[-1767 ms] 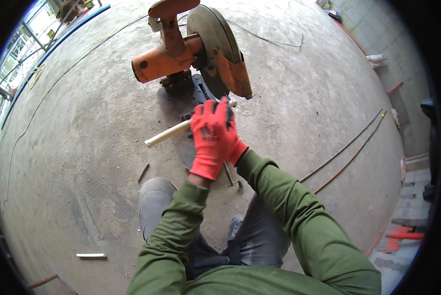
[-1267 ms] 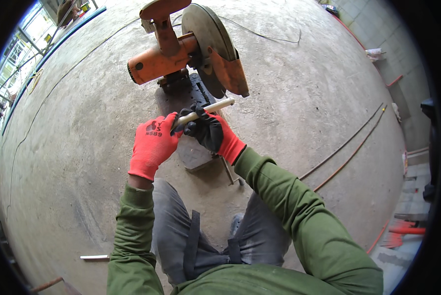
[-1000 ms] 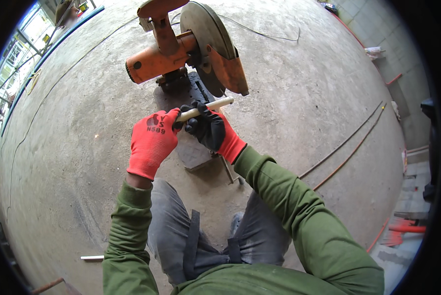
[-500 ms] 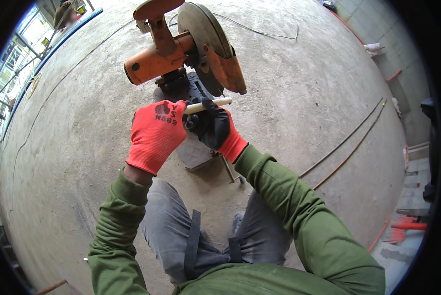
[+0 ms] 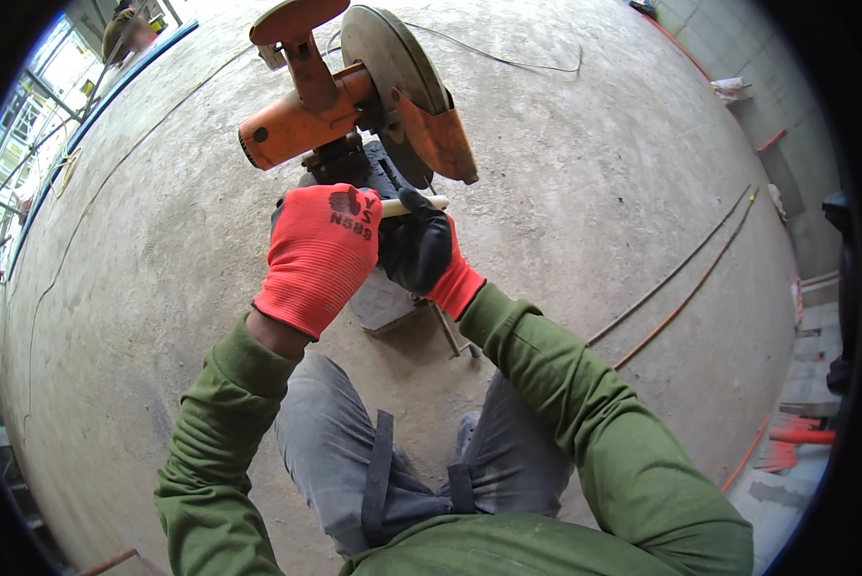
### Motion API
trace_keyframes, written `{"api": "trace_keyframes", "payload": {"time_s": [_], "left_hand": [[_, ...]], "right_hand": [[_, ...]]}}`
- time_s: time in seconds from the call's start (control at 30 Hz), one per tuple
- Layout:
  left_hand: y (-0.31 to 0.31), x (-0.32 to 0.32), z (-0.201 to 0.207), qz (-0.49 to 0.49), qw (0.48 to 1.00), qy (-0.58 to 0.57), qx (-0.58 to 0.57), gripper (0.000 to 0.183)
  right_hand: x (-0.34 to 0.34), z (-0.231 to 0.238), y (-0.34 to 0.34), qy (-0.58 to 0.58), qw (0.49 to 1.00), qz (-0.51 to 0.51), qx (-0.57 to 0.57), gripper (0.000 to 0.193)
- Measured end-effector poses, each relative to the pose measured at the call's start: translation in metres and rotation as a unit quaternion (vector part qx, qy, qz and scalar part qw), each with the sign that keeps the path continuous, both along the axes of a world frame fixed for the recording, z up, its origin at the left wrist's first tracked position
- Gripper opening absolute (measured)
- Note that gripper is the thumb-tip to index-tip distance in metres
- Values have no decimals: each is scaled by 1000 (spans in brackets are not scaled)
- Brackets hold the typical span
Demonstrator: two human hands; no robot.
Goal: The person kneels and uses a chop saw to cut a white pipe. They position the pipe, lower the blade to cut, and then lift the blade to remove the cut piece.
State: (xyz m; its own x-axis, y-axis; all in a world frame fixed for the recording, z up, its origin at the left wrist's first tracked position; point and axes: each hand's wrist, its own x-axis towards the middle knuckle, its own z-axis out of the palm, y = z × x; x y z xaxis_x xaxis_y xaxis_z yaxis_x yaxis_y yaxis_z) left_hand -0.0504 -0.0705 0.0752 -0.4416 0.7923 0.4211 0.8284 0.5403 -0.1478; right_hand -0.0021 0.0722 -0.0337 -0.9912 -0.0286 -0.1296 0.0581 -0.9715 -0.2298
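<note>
A slim cream-white rod (image 5: 413, 205), rounded like a marker or a short piece of tube, lies across between my hands; its exact kind is unclear. My right hand (image 5: 419, 248), in a red glove with a black palm, is closed round it, the thumb along its top. From the left, my left hand (image 5: 323, 252), back upward in a matching red glove, closes over the rod's left end; most of its fingers are hidden. Just beyond both hands stands an orange cut-off saw (image 5: 301, 125) with a large disc (image 5: 388, 48), its dark base (image 5: 378, 158) partly covered by them.
Two long thin bars (image 5: 676, 264) lie on the concrete floor (image 5: 584, 173) to the right. Cables cross the floor at the far side and left. A block wall (image 5: 757, 67) and a red pipe (image 5: 801, 437) border the right. Another person (image 5: 123, 34) is at the far left, near scaffolding.
My left hand has slid right along the rod and now covers its left end and some of my right fingers. My right hand has barely moved; the rod looks slightly lower.
</note>
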Motion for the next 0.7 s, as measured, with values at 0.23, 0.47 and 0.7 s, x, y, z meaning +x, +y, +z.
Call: {"api": "trace_keyframes", "payload": {"time_s": [0.23, 0.47, 0.7], "left_hand": [[-33, 17, -7, -5, 998, -56, 40, 34], [-54, 71, -79, 114, 950, -243, 158, 42], [-46, 96, -124, 90, 872, -449, 173, 46]], "right_hand": [[10, -8, 0, 36, 997, 63, 8, 36], [28, -23, 7, -34, 976, 108, 187, 33], [42, -6, 28, -116, 868, 185, 446, 30]]}}
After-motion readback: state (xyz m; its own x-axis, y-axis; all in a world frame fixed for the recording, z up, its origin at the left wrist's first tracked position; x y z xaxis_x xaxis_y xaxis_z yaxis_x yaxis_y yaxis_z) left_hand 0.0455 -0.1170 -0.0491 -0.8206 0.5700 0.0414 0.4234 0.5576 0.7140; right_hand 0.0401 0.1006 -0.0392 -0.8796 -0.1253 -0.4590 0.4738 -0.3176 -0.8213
